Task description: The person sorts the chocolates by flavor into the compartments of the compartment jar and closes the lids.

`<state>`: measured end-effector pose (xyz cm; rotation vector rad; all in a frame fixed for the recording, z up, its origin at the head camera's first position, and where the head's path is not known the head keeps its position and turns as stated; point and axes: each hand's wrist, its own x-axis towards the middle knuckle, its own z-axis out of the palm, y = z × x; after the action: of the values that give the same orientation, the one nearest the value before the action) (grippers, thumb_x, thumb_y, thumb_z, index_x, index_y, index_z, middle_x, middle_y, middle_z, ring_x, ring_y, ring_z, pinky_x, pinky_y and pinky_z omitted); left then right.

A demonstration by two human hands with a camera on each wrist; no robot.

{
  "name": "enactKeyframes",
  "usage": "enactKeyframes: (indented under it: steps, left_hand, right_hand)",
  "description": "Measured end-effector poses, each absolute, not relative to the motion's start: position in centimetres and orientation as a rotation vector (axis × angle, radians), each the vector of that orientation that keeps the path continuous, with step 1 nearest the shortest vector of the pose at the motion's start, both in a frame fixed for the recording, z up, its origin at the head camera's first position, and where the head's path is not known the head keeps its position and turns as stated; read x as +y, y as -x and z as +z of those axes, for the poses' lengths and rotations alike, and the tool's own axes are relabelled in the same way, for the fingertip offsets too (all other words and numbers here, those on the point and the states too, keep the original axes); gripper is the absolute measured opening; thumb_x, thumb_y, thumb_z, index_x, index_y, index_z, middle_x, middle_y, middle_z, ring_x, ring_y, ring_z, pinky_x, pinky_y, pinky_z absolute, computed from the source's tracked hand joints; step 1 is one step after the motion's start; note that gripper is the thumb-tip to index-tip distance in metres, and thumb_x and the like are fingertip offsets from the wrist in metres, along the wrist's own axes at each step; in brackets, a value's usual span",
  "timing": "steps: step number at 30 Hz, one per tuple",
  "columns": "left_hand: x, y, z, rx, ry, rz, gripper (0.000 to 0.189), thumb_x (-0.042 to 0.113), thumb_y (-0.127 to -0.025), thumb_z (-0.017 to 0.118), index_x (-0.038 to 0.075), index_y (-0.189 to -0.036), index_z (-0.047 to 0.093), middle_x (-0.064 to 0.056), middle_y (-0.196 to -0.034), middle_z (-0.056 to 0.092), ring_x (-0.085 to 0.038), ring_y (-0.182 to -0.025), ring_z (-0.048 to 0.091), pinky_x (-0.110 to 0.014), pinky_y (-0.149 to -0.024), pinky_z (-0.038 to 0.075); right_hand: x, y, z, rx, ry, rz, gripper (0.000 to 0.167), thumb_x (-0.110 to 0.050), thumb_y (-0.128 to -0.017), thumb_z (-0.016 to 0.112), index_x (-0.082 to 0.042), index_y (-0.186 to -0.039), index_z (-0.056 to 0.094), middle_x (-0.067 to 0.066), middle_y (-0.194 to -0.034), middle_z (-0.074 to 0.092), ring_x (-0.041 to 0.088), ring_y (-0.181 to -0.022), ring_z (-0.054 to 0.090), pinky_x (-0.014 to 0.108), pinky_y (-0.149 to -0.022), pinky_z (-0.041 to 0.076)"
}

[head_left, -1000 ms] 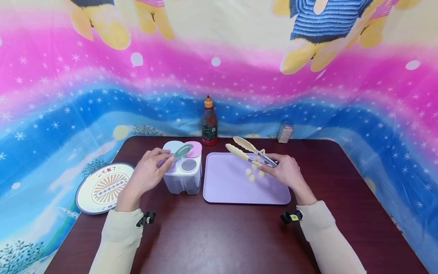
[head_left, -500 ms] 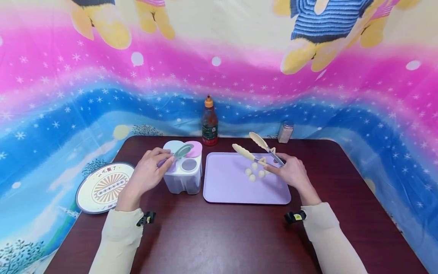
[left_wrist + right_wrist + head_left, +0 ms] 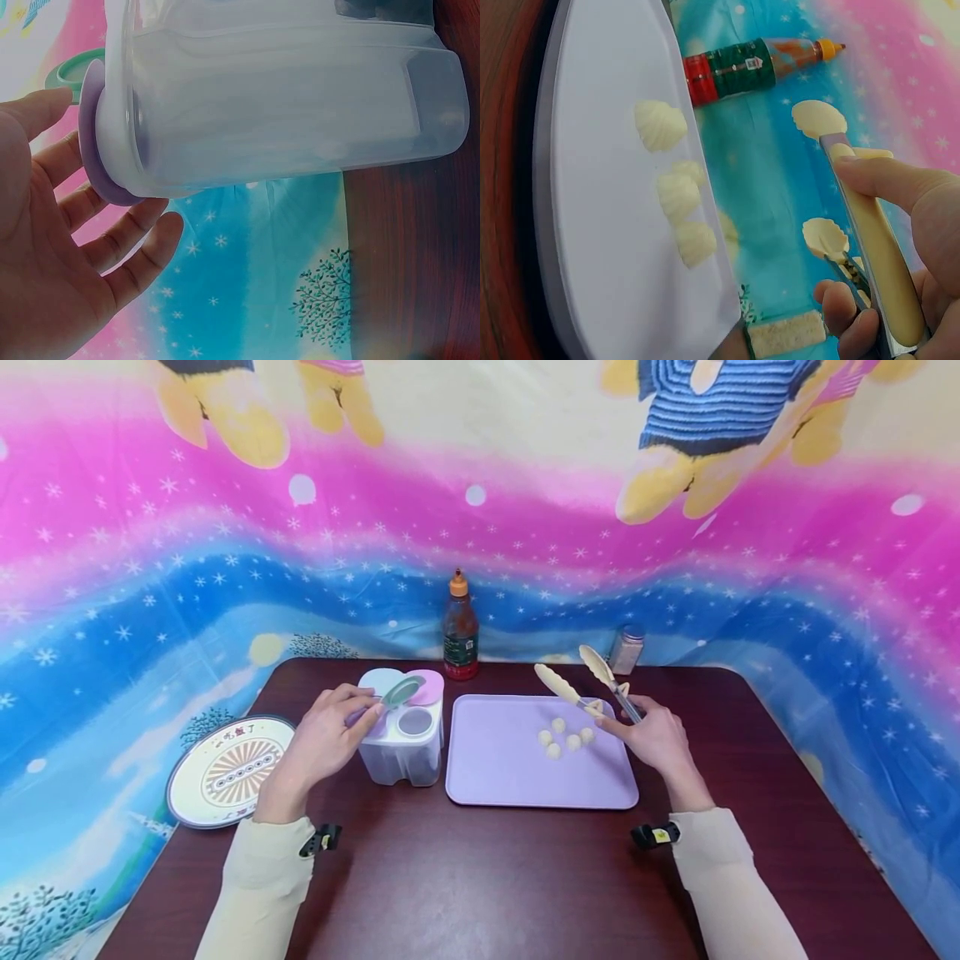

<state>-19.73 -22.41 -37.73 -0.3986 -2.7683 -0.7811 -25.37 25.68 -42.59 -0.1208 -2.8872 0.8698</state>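
My right hand [image 3: 660, 739] grips metal-handled tongs [image 3: 881, 255] with cream scalloped tips. The tips stand apart with nothing between them, above the far right part of a lavender tray [image 3: 502, 777]. Several small white pleated dumplings [image 3: 553, 750] lie grouped on that tray. With thumb and fingertips, my left hand [image 3: 322, 739] pinches the raised green lid [image 3: 402, 691] of a clear, white-topped storage canister [image 3: 401, 764]. The round opening [image 3: 415, 721] below that lid is uncovered. A purple lid [image 3: 94, 139] beside my left fingers is partly hidden in the head view.
Behind the canister and tray stands a sauce bottle [image 3: 461, 643] with an orange cap. A small seasoning jar [image 3: 626, 652] is at the back right. At the left table edge lies a patterned plate [image 3: 217, 802], partly behind my left forearm. A printed cloth surrounds the table.
My right hand has moved right with the tongs, which have swung away from the dumplings, leaving them in fuller view. The left hand and green lid have stayed put.
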Motion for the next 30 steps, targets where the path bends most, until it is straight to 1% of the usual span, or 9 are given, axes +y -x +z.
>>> enactKeyframes:
  steps: [5,10,12,15,19,25,30]
  left_hand:
    - [-22.3,19.6,-37.7,-2.763,0.391,-0.777,0.041,0.038,-0.103,0.053,0.007,-0.123,0.071,-0.011,-0.132,0.063,-0.029,-0.117,0.052,-0.049,-0.099,0.044]
    - [-22.4,19.6,-37.7,-2.771,0.387,-0.782,0.041,0.038,-0.103,0.052,0.007,-0.123,0.071,-0.011,-0.133,0.062,-0.03,-0.119,0.052,-0.05,-0.101,0.043]
    - [-22.4,19.7,-37.7,-2.776,0.388,-0.784,0.042,0.038,-0.103,0.052,0.007,-0.124,0.07,-0.011,-0.133,0.062,-0.031,-0.119,0.051,-0.051,-0.102,0.043]
    - [-22.4,19.8,-37.8,-2.772,0.389,-0.774,0.041,0.038,-0.103,0.052,0.007,-0.123,0.071,-0.012,-0.133,0.062,-0.031,-0.119,0.052,-0.051,-0.101,0.043]
    - [-22.3,19.8,-37.7,-2.767,0.391,-0.762,0.04,0.037,-0.103,0.052,0.006,-0.121,0.071,-0.012,-0.131,0.063,-0.031,-0.119,0.052,-0.05,-0.102,0.043]
    - [-22.3,19.7,-37.7,-2.771,0.391,-0.765,0.041,0.036,-0.103,0.052,0.006,-0.123,0.071,-0.013,-0.132,0.063,-0.032,-0.119,0.052,-0.051,-0.103,0.042]
    - [-22.2,19.7,-37.6,-2.776,0.387,-0.769,0.041,0.037,-0.103,0.052,0.006,-0.124,0.07,-0.013,-0.133,0.062,-0.032,-0.12,0.052,-0.051,-0.103,0.043]
  right_hand:
    - [26.6,25.3,-42.8,-2.896,0.194,0.875,0.096,-0.073,-0.078,0.068,-0.004,-0.142,0.05,0.022,-0.112,0.065,0.039,-0.1,0.058,0.047,-0.076,0.045]
    - [27.5,25.3,-43.2,-2.9,0.283,0.874,0.098,-0.075,-0.078,0.065,-0.004,-0.143,0.048,0.021,-0.111,0.064,0.039,-0.101,0.056,0.048,-0.077,0.044]
    - [27.8,25.2,-43.2,-2.899,0.313,0.888,0.099,-0.075,-0.079,0.064,-0.003,-0.145,0.045,0.022,-0.113,0.063,0.04,-0.104,0.055,0.05,-0.078,0.045]
    - [28.4,25.2,-43.4,-2.889,0.345,0.898,0.101,-0.075,-0.08,0.062,-0.002,-0.147,0.043,0.023,-0.121,0.062,0.044,-0.111,0.055,0.055,-0.084,0.045]
    - [29.2,25.1,-43.6,-2.871,0.381,0.901,0.1,-0.073,-0.081,0.063,-0.002,-0.148,0.041,0.025,-0.128,0.06,0.047,-0.119,0.053,0.06,-0.092,0.043]
    - [30.5,25.0,-44.1,-2.877,0.426,0.898,0.1,-0.07,-0.084,0.061,0.0,-0.151,0.035,0.029,-0.136,0.054,0.05,-0.124,0.049,0.064,-0.098,0.04]
    - [31.3,25.0,-44.5,-2.902,0.488,0.921,0.103,-0.07,-0.085,0.06,0.001,-0.153,0.03,0.031,-0.142,0.048,0.052,-0.129,0.044,0.066,-0.101,0.038]
